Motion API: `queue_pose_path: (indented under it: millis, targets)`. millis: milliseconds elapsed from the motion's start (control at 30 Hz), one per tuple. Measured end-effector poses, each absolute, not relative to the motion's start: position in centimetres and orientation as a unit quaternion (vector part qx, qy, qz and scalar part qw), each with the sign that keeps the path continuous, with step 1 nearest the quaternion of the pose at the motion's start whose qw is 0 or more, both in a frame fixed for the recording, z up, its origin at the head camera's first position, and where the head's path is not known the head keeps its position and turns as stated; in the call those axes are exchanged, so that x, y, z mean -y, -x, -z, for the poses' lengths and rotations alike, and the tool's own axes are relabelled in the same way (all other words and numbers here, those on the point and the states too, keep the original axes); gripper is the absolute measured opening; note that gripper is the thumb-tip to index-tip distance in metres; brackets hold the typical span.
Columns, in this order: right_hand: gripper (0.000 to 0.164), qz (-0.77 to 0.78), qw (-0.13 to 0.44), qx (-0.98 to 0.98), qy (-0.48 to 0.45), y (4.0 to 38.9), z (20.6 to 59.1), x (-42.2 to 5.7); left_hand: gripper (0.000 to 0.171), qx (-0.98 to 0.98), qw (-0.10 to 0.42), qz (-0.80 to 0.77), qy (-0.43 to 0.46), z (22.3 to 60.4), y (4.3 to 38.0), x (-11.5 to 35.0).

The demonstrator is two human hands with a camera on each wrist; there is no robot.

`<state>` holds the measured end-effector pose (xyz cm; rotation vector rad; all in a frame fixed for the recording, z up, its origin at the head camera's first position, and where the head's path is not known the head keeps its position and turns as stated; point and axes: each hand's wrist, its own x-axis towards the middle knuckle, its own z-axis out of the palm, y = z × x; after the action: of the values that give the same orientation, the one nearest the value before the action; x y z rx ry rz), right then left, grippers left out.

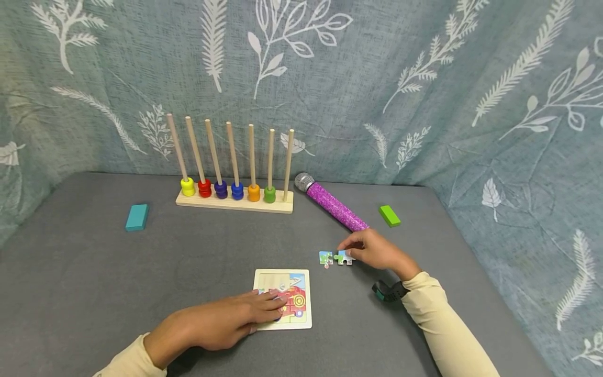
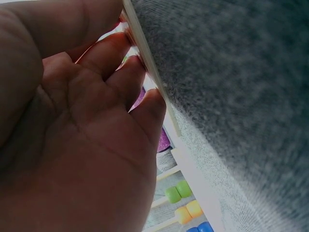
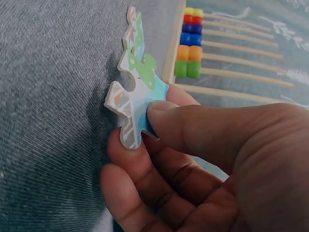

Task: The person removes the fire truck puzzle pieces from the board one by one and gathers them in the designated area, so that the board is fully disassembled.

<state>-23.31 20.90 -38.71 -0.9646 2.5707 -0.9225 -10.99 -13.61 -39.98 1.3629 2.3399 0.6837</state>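
Observation:
My left hand point(image 1: 226, 319) rests on a small square jigsaw puzzle tray point(image 1: 309, 301), its extended fingers lying over the pieces in it. The tray has a pale wooden frame, a partly filled red, yellow and blue picture, and a bare upper-left part. To the right of the tray, my right hand point(image 1: 381, 251) pinches a puzzle piece point(image 3: 137, 108) between thumb and fingers. That piece is blue, green and white. Beside it on the left lies another puzzle piece point(image 1: 325, 257), green and light blue, with a knob pointing toward me.
At the back stands a wooden peg rack point(image 1: 235, 203) with coloured beads on most of its upright pegs. A glittery purple microphone point(image 1: 336, 207) lies beyond my right hand. A teal block point(image 1: 137, 217) sits far left, a green block point(image 1: 389, 215) on the right.

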Motion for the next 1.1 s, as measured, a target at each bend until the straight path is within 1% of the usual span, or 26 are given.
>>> queue_pose_path:
  millis: [367, 600, 867, 1100]
  targets:
    - [0.02, 0.32, 0.097, -0.883, 0.329, 23.5, 39.9, -20.8, 0.051, -0.827, 0.18, -0.242, -0.474, 39.9, 10.9, 13.5]
    - [0.017, 0.292, 0.073, -0.897, 0.323, 23.2, 40.0, -20.4, 0.052, -0.829, 0.192, -0.246, -0.465, 39.9, 11.0, 13.5]
    - [0.013, 0.286, 0.068, -0.907, 0.302, 23.0, 39.7, -20.3, 0.052, -0.829, 0.194, -0.245, -0.464, 39.9, 11.0, 13.4]
    - [0.02, 0.292, 0.041, -0.907, 0.301, 23.2, 39.5, -20.2, 0.051, -0.828, 0.193, -0.246, -0.466, 39.8, 11.0, 13.5]
